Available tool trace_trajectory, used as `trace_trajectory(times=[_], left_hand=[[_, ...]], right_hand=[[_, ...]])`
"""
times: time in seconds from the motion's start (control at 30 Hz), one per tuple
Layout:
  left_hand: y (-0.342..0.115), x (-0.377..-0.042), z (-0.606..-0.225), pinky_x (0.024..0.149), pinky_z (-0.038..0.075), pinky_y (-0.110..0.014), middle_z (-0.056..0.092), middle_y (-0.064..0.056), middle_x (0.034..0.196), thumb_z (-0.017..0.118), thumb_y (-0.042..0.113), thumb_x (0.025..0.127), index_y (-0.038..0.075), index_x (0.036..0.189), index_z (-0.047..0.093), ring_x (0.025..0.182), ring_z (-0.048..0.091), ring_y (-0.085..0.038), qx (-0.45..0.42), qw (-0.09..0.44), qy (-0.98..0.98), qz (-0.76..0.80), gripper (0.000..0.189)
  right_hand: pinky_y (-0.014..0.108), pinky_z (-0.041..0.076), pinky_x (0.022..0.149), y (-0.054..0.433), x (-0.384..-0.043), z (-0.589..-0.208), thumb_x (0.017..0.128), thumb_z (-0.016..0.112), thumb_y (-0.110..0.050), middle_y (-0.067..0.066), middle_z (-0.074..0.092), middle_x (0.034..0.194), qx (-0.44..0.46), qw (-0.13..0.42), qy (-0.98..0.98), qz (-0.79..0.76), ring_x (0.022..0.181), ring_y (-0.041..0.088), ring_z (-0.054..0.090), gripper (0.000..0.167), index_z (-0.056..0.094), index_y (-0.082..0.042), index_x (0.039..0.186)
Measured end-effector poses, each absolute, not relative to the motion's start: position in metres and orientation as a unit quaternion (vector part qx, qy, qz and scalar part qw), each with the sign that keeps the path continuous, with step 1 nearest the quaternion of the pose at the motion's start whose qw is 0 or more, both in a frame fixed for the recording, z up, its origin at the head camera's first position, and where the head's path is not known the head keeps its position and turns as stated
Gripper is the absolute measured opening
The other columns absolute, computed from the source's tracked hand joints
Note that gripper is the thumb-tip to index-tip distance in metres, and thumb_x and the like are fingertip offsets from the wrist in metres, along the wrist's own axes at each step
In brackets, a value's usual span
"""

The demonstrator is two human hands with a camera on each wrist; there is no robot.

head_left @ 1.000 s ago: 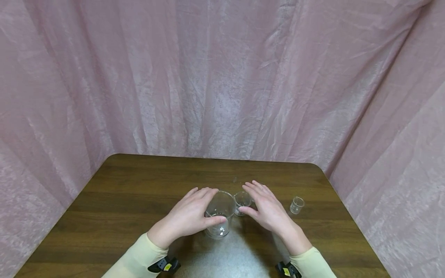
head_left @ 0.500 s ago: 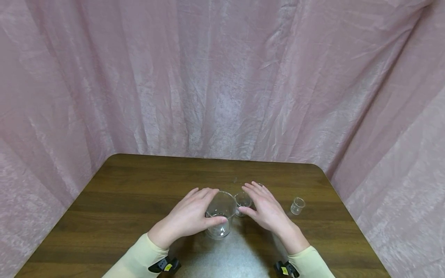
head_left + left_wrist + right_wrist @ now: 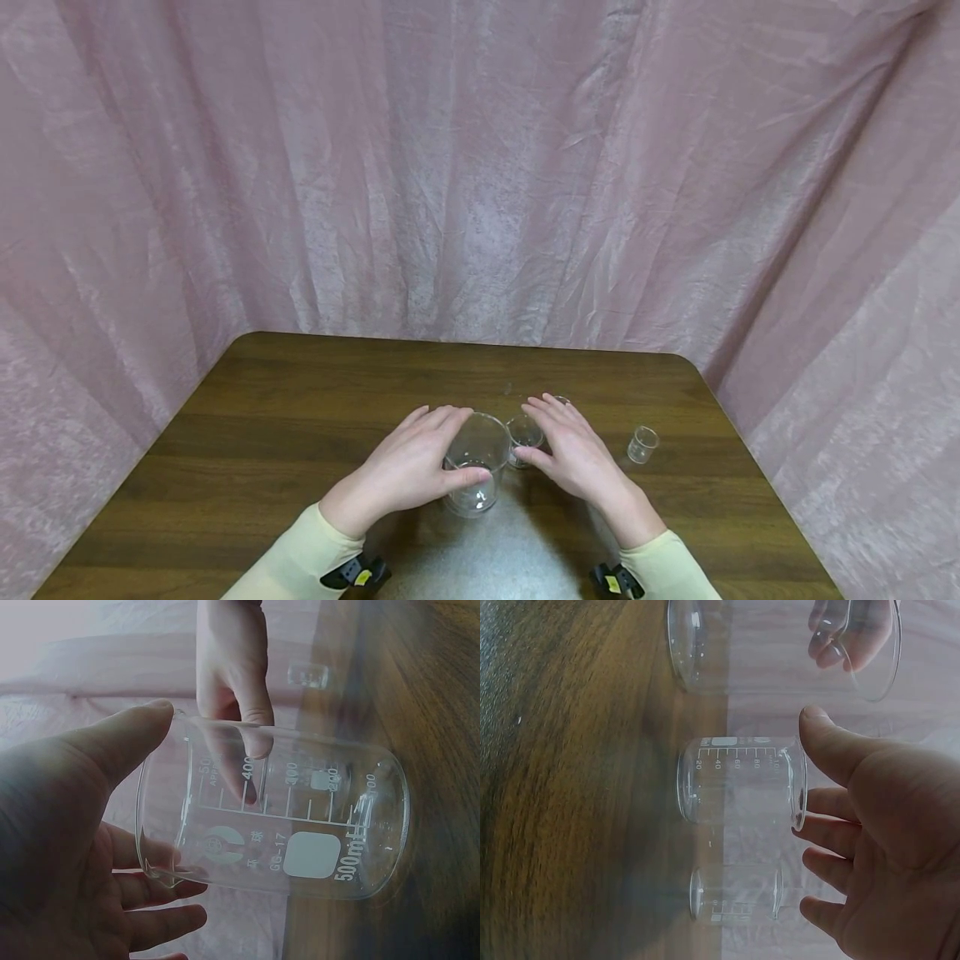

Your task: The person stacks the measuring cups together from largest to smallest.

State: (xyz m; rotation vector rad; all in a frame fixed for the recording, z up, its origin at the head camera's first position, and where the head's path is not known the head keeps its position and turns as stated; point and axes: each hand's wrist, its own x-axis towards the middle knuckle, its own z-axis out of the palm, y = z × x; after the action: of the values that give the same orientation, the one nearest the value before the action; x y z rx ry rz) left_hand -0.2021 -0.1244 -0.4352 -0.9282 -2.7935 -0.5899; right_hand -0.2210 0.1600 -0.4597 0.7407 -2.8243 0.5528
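Observation:
The tall glass beaker marked 500 mL (image 3: pixel 360 855) stands upright near the table's front middle. My left hand (image 3: pixel 405 462) curves around its rim, thumb at the front and fingers at the far side. Just to its right is a smaller beaker (image 3: pixel 735 780) with a scale up to about 100. My right hand (image 3: pixel 577 454) spreads over this beaker's right side, fingers relaxed, thumb tip and fingertips right at the rim. Another small beaker (image 3: pixel 739 894) stands behind the right hand, mostly hidden in the head view.
The smallest beaker (image 3: pixel 642 444) stands apart at the right of the wooden table (image 3: pixel 315 392). Pink curtains (image 3: pixel 480 183) hang behind and beside the table. A bright reflection lies on the wood between the wrists.
My right hand has shifted very slightly nearer, showing a bit more of the beaker rim behind it. The left hand and the beakers stay in place.

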Motion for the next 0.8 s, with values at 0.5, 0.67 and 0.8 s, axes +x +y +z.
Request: trace_trajectory(times=[0.5,0.67,0.8], left_hand=[[-0.1243,-0.2023,-0.4354,0.128,0.033,-0.059,0.064,-0.013,0.152,0.077,0.067,0.096,0.005,0.156,0.057,0.144,0.058,-0.031,-0.306,0.063,-0.930,-0.193,0.089],[-0.1246,-0.2021,-0.4356,0.128,0.033,-0.060,0.064,-0.013,0.152,0.076,0.068,0.096,0.005,0.157,0.057,0.145,0.057,-0.031,-0.304,0.063,-0.931,-0.192,0.089],[-0.1246,-0.2020,-0.4359,0.127,0.034,-0.060,0.063,-0.014,0.153,0.076,0.068,0.096,0.004,0.157,0.057,0.144,0.058,-0.031,-0.304,0.063,-0.931,-0.194,0.090]], right_hand=[[0.062,0.025,0.131,0.1575,-0.2240,-0.4637,0.101,0.082,-0.038,0.019,0.056,0.162,0.241,0.067,-0.951,0.180,0.159,0.041,0.039,0.068,0.061,0.000,0.154],[0.061,0.024,0.131,0.1573,-0.2252,-0.4645,0.102,0.081,-0.038,0.019,0.055,0.162,0.240,0.062,-0.952,0.181,0.160,0.041,0.038,0.068,0.060,0.000,0.155],[0.062,0.025,0.131,0.1572,-0.2258,-0.4656,0.102,0.080,-0.038,0.020,0.056,0.162,0.238,0.065,-0.952,0.183,0.159,0.042,0.039,0.068,0.060,0.000,0.155]])
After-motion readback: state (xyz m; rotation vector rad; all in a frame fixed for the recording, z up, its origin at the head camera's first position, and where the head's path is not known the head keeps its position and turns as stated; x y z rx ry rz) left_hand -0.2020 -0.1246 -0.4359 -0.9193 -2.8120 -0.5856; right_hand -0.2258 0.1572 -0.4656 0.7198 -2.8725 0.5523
